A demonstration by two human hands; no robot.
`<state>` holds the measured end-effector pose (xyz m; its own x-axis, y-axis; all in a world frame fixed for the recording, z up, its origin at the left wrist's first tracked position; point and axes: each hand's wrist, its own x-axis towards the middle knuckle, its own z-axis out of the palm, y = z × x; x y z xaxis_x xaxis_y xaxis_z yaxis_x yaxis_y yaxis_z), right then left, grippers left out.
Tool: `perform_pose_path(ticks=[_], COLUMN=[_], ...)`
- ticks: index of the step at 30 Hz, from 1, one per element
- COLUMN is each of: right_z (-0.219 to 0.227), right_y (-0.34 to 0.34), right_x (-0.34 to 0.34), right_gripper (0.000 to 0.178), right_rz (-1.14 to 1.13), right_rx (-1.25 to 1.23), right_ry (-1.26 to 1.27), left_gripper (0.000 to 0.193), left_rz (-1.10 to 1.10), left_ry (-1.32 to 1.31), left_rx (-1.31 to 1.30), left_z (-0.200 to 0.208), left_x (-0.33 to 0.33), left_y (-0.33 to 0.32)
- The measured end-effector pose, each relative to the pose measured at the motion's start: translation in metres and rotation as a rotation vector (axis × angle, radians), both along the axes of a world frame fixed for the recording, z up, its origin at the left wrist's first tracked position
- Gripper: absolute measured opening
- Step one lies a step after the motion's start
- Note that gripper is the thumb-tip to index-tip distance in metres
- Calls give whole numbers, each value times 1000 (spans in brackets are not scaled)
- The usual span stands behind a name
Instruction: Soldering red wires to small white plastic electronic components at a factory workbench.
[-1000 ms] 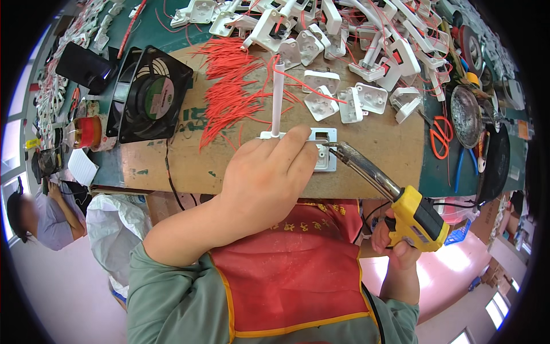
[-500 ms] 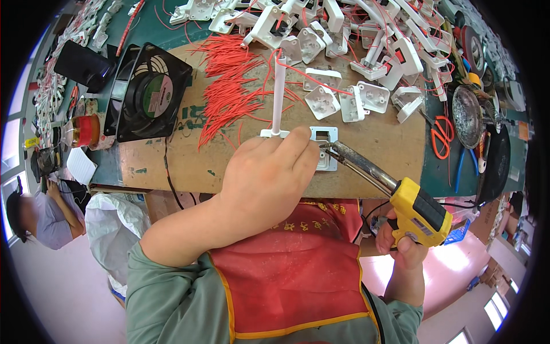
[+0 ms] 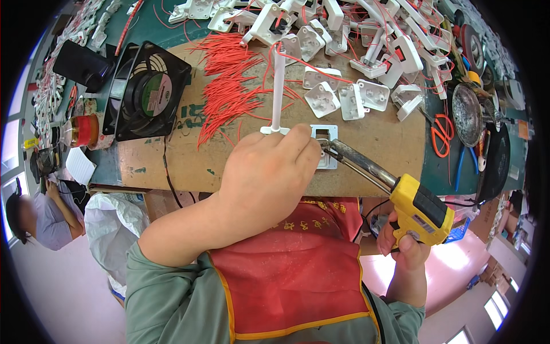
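A yellow and black soldering gun (image 3: 421,209) is gripped in my right hand (image 3: 408,245), its long metal barrel slanting up and left. The tip ends at my left fingertips, beside a white plastic housing (image 3: 326,163) with a square opening. My left hand (image 3: 266,169) is closed over the housing's left side, its fingers pressed together; what exactly they pinch is hidden beneath them. Just behind the knuckles stands a white post (image 3: 278,92) on a small flat base, with a red wire coming from its top.
Many cut red wires (image 3: 229,86) lie left of the post. White plastic parts (image 3: 344,100) pile up behind and to the right. A black fan (image 3: 148,94) stands at left; red-handled scissors (image 3: 441,135) and a round metal dish (image 3: 467,114) lie at right. Another person (image 3: 48,215) sits far left.
Almost nothing differs. The soldering gun and my right hand have shifted very slightly; my left hand keeps its place by the housing.
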<state>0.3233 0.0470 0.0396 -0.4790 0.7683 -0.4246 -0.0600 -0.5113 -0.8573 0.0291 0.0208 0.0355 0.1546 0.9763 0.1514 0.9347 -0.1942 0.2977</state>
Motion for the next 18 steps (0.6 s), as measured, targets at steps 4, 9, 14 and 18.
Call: perform_pose_path(ticks=[4, 9, 14, 18], right_z=[3, 6, 11, 13], right_y=[0, 3, 5, 5], right_x=[-3, -6, -8, -9], right_gripper=[63, 62, 61, 58], right_rz=[2, 34, 1, -7], right_rx=[11, 25, -26, -29], right_ry=[-8, -25, -7, -37], left_gripper=[14, 13, 24, 23], left_rz=[-18, -14, 11, 15], left_ry=[4, 2, 15, 11], left_rx=[128, 136, -10, -18], left_z=[-8, -7, 3, 3], left_x=[-1, -1, 1, 2], left_y=[3, 2, 1, 2])
